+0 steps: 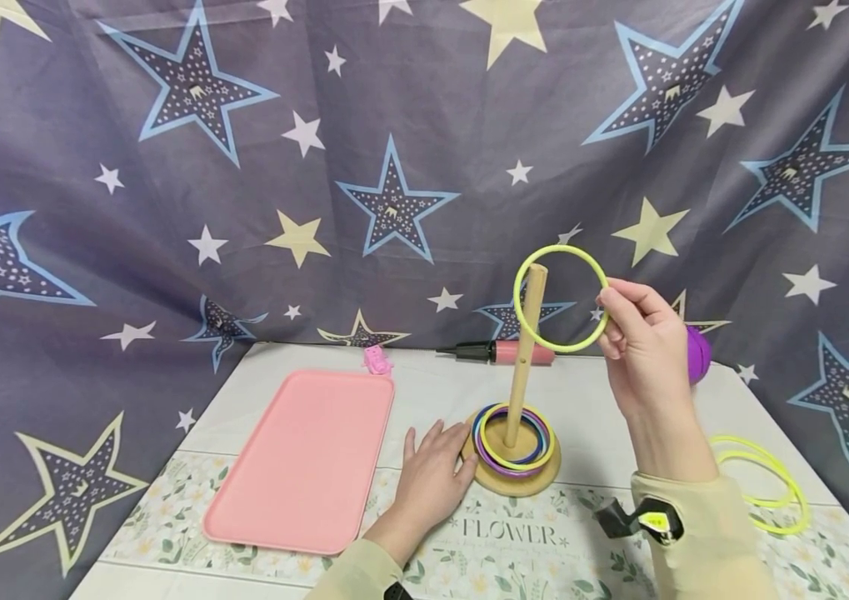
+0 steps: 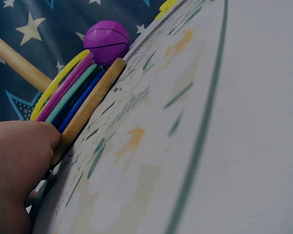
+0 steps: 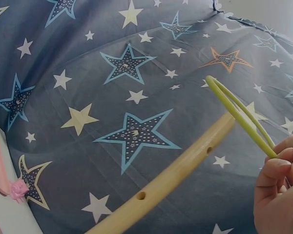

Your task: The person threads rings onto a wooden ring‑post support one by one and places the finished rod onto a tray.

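Observation:
In the head view my right hand [image 1: 645, 342] pinches a yellow-green ring [image 1: 562, 347] between thumb and fingers, raised beside the top of a wooden post [image 1: 521, 375]. The right wrist view has the ring [image 3: 244, 119] tilted close by the post's tip. Several rings [image 1: 511, 473] in yellow, purple, teal and blue lie stacked round the post's foot on its round wooden base [image 1: 521, 487]. My left hand [image 1: 431, 471] rests at the left edge of that base, fingers stretched out over the table. Up close, the left thumb [image 2: 41, 134] sits against the base's rim.
A pink tray [image 1: 304, 462] lies on the left, with a small pink toy [image 1: 377, 360] behind it. Along the back are a black-and-red hand pump [image 1: 521, 352] and a purple ball [image 1: 698, 356]. More yellow-green rings [image 1: 776, 525] lie at the right. A starry curtain [image 1: 394, 83] hangs behind.

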### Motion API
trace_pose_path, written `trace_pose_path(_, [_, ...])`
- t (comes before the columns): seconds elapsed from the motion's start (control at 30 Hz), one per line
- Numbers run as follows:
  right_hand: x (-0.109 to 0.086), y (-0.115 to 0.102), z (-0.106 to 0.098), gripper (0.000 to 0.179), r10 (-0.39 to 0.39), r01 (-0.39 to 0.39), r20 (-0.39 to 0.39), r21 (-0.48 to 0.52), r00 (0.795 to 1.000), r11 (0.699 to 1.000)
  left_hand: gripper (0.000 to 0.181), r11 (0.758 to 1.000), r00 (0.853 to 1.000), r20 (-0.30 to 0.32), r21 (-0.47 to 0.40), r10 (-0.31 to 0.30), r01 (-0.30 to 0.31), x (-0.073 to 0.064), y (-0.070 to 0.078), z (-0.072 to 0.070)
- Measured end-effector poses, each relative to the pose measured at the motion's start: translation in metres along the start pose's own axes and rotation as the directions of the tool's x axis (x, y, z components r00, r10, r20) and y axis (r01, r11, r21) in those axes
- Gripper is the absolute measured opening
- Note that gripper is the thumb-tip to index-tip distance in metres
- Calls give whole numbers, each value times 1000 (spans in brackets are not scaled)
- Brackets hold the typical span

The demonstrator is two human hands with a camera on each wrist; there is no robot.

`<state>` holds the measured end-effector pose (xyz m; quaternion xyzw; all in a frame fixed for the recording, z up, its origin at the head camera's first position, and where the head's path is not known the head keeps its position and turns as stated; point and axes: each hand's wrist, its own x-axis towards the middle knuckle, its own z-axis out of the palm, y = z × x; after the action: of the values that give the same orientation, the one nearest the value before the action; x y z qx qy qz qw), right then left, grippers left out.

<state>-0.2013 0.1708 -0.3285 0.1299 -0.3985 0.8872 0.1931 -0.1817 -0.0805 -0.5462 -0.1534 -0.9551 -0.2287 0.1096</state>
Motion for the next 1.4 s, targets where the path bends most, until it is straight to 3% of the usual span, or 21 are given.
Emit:
trace_pose_path(0.3, [0,17,-1,17,55,-59,-52,-92,997,994,54,1000,1000,-1,-3,1,-1,1,0,-1])
trace_pose_path(0.77, [0,31,0,18,79,-90,-98,-115,992,989,54,1000,1000,-2,4,9,-9,1,-1,0])
trace_pose_path(1.4, [-12,61,-29,20,167,-198,-163,-197,972,960,54,1000,1000,4,5,8,-8,1,-2,1])
